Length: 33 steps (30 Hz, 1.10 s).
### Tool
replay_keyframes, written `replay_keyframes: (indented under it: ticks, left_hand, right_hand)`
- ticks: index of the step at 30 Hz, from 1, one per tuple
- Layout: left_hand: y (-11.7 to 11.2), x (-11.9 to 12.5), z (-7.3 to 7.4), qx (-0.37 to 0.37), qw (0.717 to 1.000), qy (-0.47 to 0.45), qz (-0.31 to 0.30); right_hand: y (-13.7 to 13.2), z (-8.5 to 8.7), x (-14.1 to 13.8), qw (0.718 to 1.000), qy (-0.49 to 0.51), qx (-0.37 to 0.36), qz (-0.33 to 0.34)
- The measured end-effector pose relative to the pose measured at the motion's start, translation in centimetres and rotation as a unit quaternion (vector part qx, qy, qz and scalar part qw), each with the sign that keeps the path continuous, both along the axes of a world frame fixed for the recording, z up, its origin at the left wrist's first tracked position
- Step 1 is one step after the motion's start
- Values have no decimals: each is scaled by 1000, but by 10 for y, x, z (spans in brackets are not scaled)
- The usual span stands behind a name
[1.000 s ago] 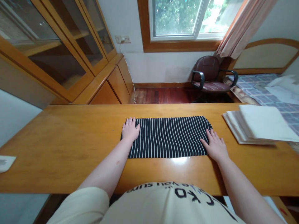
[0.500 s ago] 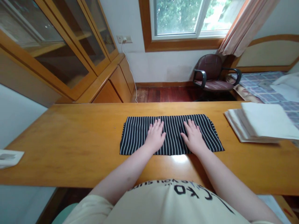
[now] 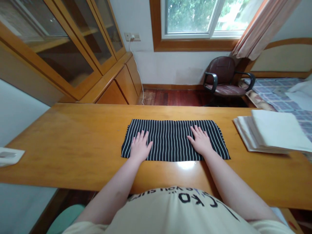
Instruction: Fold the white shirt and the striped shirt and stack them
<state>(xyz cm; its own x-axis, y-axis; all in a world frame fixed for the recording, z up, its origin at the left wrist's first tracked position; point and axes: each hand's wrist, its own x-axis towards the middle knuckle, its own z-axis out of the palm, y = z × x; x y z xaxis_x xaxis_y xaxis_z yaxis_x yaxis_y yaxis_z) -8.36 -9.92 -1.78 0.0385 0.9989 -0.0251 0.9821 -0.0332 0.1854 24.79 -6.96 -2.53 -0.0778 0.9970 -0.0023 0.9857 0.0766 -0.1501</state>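
Note:
A folded black cloth with thin white stripes (image 3: 173, 138) lies flat on the wooden table (image 3: 73, 143) in front of me. My left hand (image 3: 140, 147) rests palm down on the cloth's left part, fingers stretched out. My right hand (image 3: 201, 140) lies flat on the right part of the cloth, fingers spread. Neither hand holds anything.
A stack of folded white cloths (image 3: 270, 131) sits on the table at the right. A white item (image 3: 9, 155) lies at the table's left edge. Behind the table are a glass-door cabinet (image 3: 73, 48), a brown office chair (image 3: 223, 79) and a bed (image 3: 285, 94).
From the cloth's two ends my hands came together at its middle, then slid apart again; the left hand is now near the left end. The cloth lies flatter.

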Motion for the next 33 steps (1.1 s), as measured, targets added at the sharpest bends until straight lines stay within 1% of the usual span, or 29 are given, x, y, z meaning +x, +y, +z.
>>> replay_keyframes:
  ticks: [3,5,7,10,13,16,19,20,21,22,24,25,27,29,30,31,33]
  left_hand:
    - [1,-34,1,-7,997,21,73]
    - [0,-46,2,-10,994,26,101]
    - [-1,-50,2,-8,993,28,110]
    - [-1,-49,2,-4,994,28,106]
    - [-3,-46,7,-8,993,19,112]
    - [-14,-46,15,0,987,-8,159]
    - [-29,-51,21,15,978,-52,202]
    - [-33,-54,21,16,975,-72,208]
    - [-36,-57,21,15,972,-95,213]
    - [-39,-60,20,15,968,-122,218]
    - [-40,-66,17,11,953,-190,235]
    - [-39,-68,16,8,940,-236,248]
    - [-35,-72,14,8,899,-342,274]
    - [-29,-75,11,15,854,-429,293]
    - [-26,-77,11,18,838,-456,299]
    - [-24,-78,10,19,828,-472,303]
    - [-19,-82,11,10,819,-486,304]
  right_hand:
    - [3,0,31,998,-26,-11,-53]
    - [3,-1,45,996,-39,-11,-80]
    - [2,-1,51,995,-48,-11,-92]
    - [1,-1,51,994,-50,-13,-94]
    - [0,-2,50,995,-38,-7,-90]
    - [-1,2,47,996,-20,18,-90]
    - [-8,18,28,992,21,88,-88]
    - [-12,24,16,991,43,110,-69]
    - [-18,30,1,990,67,122,-35]
    - [-24,35,-15,989,90,119,14]
    - [-38,40,-49,983,111,81,121]
    - [-46,39,-65,978,110,58,165]
    - [-58,34,-90,968,101,19,228]
    - [-67,26,-104,959,89,-4,268]
    - [-69,22,-107,957,83,-9,279]
    - [-70,19,-108,955,79,-10,285]
    - [-71,16,-108,955,74,-6,287]
